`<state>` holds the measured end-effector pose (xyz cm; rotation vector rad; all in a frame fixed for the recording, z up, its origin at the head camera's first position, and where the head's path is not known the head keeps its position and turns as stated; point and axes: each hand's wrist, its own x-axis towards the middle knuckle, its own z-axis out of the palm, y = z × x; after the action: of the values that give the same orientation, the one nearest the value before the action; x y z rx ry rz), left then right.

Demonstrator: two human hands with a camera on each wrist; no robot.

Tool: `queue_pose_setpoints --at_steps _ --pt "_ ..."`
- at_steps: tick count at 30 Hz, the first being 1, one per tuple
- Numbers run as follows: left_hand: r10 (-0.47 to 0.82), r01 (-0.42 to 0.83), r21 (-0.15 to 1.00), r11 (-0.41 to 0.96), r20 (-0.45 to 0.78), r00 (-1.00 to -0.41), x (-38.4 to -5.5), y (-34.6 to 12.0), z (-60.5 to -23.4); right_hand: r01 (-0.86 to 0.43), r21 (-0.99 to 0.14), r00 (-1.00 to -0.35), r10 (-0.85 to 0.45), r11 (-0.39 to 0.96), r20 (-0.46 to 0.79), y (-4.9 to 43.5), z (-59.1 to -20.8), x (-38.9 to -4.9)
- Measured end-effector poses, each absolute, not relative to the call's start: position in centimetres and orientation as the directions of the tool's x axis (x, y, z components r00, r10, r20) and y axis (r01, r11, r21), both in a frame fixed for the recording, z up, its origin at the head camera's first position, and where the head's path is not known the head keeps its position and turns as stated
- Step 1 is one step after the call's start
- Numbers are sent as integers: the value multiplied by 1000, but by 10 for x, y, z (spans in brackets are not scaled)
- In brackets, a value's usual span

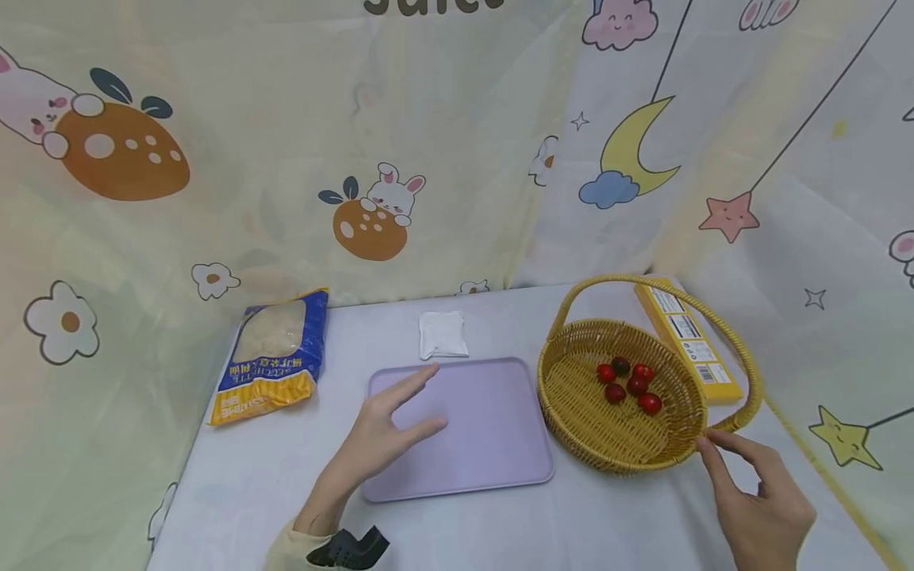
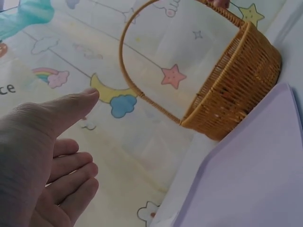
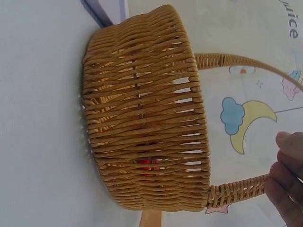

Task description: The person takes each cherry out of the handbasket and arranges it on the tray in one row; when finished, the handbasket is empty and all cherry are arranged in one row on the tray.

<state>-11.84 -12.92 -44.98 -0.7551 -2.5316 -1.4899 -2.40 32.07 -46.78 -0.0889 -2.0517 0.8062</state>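
Note:
A woven basket [image 1: 571,412] with a tall arched handle [image 1: 746,373] stands at the right, holding several dark red cherries [image 1: 637,385]. My right hand [image 1: 767,496] pinches the handle close to its lower end, beside the rim; in the right wrist view its fingertips [image 3: 284,184] lie at the handle, and the cherries show only as a bit of red through the weave. Above the left part of a light purple tray [image 1: 474,428], my left hand [image 1: 382,436] hovers with straight fingers and thumb spread apart, holding nothing.
A blue and yellow bag of pasta [image 1: 274,357] lies at the back left. Behind the tray is a small white packet [image 1: 443,335]. A yellow box [image 1: 693,349] lies behind the basket, partly hidden by it. A printed curtain [image 1: 457,159] backs the white table.

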Motion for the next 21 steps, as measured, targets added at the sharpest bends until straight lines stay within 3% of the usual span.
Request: queue_pose_setpoints --at_steps 8,15,21 --pt "400 411 864 292 280 -873 -127 -114 -449 -121 -668 -613 474 734 632 322 -466 -22" --pt "428 372 901 223 253 -868 -137 -95 -447 -82 -713 -587 545 696 599 320 -467 -30" --pt "483 346 925 155 234 -844 -148 -75 -448 -59 -700 -632 516 712 578 322 -469 -32"
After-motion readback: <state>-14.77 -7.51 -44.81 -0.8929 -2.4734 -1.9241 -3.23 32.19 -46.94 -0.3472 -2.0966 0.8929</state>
